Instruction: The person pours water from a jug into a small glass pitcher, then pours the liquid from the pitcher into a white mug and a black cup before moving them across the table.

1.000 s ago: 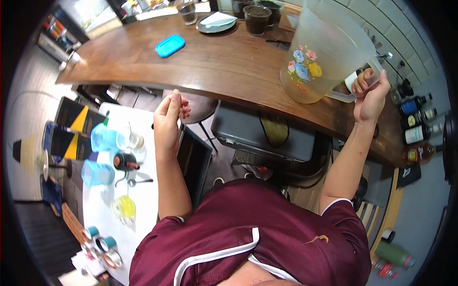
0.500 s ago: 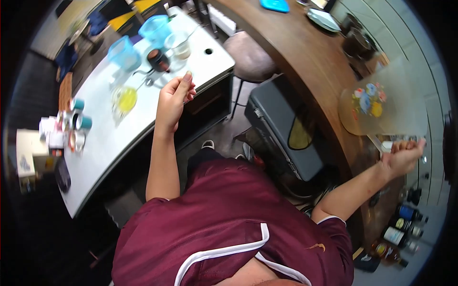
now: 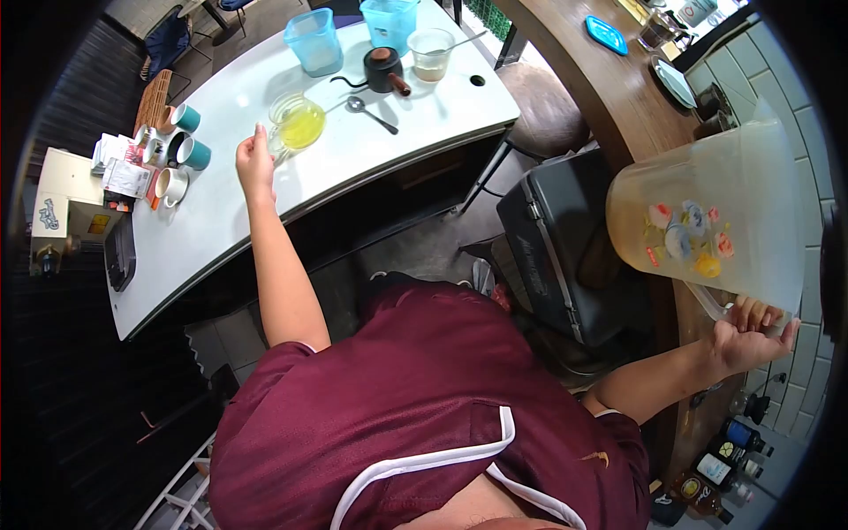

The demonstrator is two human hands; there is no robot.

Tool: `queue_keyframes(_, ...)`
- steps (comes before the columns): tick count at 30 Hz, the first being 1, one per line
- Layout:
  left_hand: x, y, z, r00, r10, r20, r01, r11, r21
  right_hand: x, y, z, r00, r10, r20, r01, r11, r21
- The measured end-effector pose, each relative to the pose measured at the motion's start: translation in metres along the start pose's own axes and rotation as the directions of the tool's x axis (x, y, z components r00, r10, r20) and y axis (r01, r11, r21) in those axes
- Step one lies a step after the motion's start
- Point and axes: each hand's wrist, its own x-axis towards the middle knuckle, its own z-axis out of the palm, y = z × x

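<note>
My right hand (image 3: 751, 340) is closed around the handle of a large translucent plastic pitcher (image 3: 636, 212) with flower pictures. The pitcher is tilted over at the right, with pale liquid visible near its base. My left hand (image 3: 256, 168) is a loose fist with the thumb up, over the edge of the white table (image 3: 212, 221). Nothing shows in it, and its curled fingers are partly hidden. Just beyond it stands a glass mug (image 3: 302, 125) of yellow liquid; whether they touch is unclear. A spoon (image 3: 375, 115) lies near a black kettle (image 3: 382, 71).
Two blue containers (image 3: 314, 44) and a clear cup (image 3: 431, 57) stand at the table's back. Teal cups (image 3: 194, 154) are at its left. A grey case (image 3: 565, 247) stands by the wooden counter (image 3: 574, 53). Bottles (image 3: 711, 473) are at the lower right.
The view has shifted, bringing the table lower and rightward. My left hand has moved left, close to the glass mug. The pitcher, still in my right hand, shows more fully.
</note>
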Motion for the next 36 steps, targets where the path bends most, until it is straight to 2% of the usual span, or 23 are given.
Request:
queue_keyframes(1, 0.020, -0.017, -0.003, 0.999, 0.003, -0.037, -0.001, 0.999, 0.039, -0.008, 0.001, 0.006, 0.997, 0.018, 0.078, -0.021, 0.999, 0.037)
queue_keyframes(2, 0.042, -0.037, -0.007, 1.000, -0.017, 0.001, 0.017, 0.982, 0.188, -0.019, 0.000, 0.016, 0.997, 0.016, 0.078, -0.020, 0.999, 0.038)
queue_keyframes(3, 0.046, -0.031, -0.008, 1.000, -0.011, 0.002, 0.011, 0.983, 0.185, -0.033, 0.000, 0.031, 1.000, 0.029, -0.009, -0.029, 0.999, 0.029)
queue_keyframes(4, 0.042, -0.022, -0.005, 0.992, -0.094, 0.084, 0.077, 0.980, 0.185, -0.047, 0.001, 0.045, 0.994, 0.042, -0.098, -0.040, 0.999, 0.019)
queue_keyframes(5, 0.037, -0.016, -0.003, 0.970, -0.180, 0.166, 0.146, 0.970, 0.195, -0.060, 0.001, 0.057, 0.994, 0.040, -0.103, -0.039, 0.999, 0.017)
queue_keyframes(6, 0.038, -0.019, -0.004, 0.968, -0.181, 0.172, 0.146, 0.969, 0.198, -0.073, 0.003, 0.069, 0.980, 0.031, -0.198, -0.032, 0.999, -0.003)
queue_keyframes(8, 0.043, -0.023, -0.003, 0.914, -0.208, 0.347, 0.166, 0.975, 0.149, -0.092, 0.011, 0.088, 0.921, 0.017, -0.389, -0.021, 1.000, -0.006)
queue_keyframes(9, 0.047, -0.028, -0.003, 0.913, -0.205, 0.351, 0.163, 0.976, 0.146, -0.098, 0.017, 0.082, 0.920, 0.013, -0.391, -0.017, 1.000, -0.006)
queue_keyframes(11, 0.051, -0.039, -0.004, 0.887, -0.207, 0.413, 0.208, 0.977, 0.044, -0.105, 0.026, 0.061, 0.973, 0.042, -0.226, -0.026, 0.997, 0.071)
queue_keyframes(12, 0.046, -0.031, -0.004, 0.870, -0.251, 0.425, 0.227, 0.968, 0.107, -0.117, 0.026, 0.080, 0.984, 0.053, -0.173, -0.049, 0.998, 0.031)
queue_keyframes(13, 0.049, -0.034, -0.003, 0.869, -0.255, 0.424, 0.230, 0.967, 0.110, -0.121, 0.032, 0.083, 0.983, 0.056, -0.172, -0.052, 0.998, 0.029)
queue_keyframes(15, 0.055, -0.046, -0.003, 0.818, -0.214, 0.534, 0.250, 0.968, 0.005, -0.132, 0.049, 0.076, 0.987, -0.005, -0.162, -0.011, 0.995, -0.103)
queue_keyframes(17, 0.055, -0.052, -0.001, 0.842, -0.176, 0.510, 0.224, 0.974, -0.034, -0.137, 0.052, 0.073, 0.987, -0.042, -0.155, 0.015, 0.985, -0.170)
queue_keyframes(18, 0.051, -0.049, -0.004, 0.855, -0.143, 0.498, 0.178, 0.984, -0.023, -0.139, 0.051, 0.075, 0.989, 0.123, 0.086, -0.127, 0.991, 0.038)
queue_keyframes(19, 0.046, -0.045, -0.009, 0.867, -0.109, 0.486, 0.131, 0.991, -0.011, -0.139, 0.050, 0.076, 0.909, 0.226, 0.350, -0.309, 0.929, 0.203)
queue_keyframes(20, 0.043, -0.043, -0.013, 0.868, -0.110, 0.485, 0.133, 0.991, -0.013, -0.139, 0.062, 0.068, 0.948, 0.122, 0.294, -0.169, 0.975, 0.143)
queue_keyframes(21, 0.038, -0.040, -0.018, 0.864, -0.086, 0.496, 0.119, 0.992, -0.035, -0.139, 0.062, 0.075, 0.946, 0.122, 0.300, -0.171, 0.975, 0.142)
queue_keyframes(23, 0.025, -0.028, -0.028, 0.866, -0.063, 0.496, 0.108, 0.992, -0.062, -0.138, 0.060, 0.093, 0.933, 0.254, 0.257, -0.295, 0.946, 0.138)
queue_keyframes(24, 0.016, -0.018, -0.032, 0.848, -0.051, 0.527, 0.119, 0.988, -0.095, -0.134, 0.062, 0.093, 0.904, 0.253, 0.345, -0.329, 0.927, 0.182)
queue_keyframes(28, -0.022, 0.022, -0.039, 0.822, -0.059, 0.566, 0.171, 0.974, -0.148, -0.114, 0.074, 0.093, 0.857, 0.220, 0.466, -0.335, 0.925, 0.180)
queue_keyframes(30, -0.039, 0.039, -0.038, 0.820, -0.064, 0.569, 0.182, 0.971, -0.152, -0.104, 0.074, 0.097, 0.753, 0.291, 0.590, -0.487, 0.849, 0.204)
queue_keyframes(34, -0.072, 0.061, -0.026, 0.797, -0.050, 0.602, 0.170, 0.975, -0.145, -0.084, 0.084, 0.097, 0.705, 0.318, 0.634, -0.527, 0.833, 0.168)
queue_keyframes(36, -0.081, 0.061, -0.019, 0.787, -0.053, 0.615, 0.179, 0.973, -0.144, -0.076, 0.089, 0.095, 0.743, 0.379, 0.552, -0.503, 0.860, 0.086)
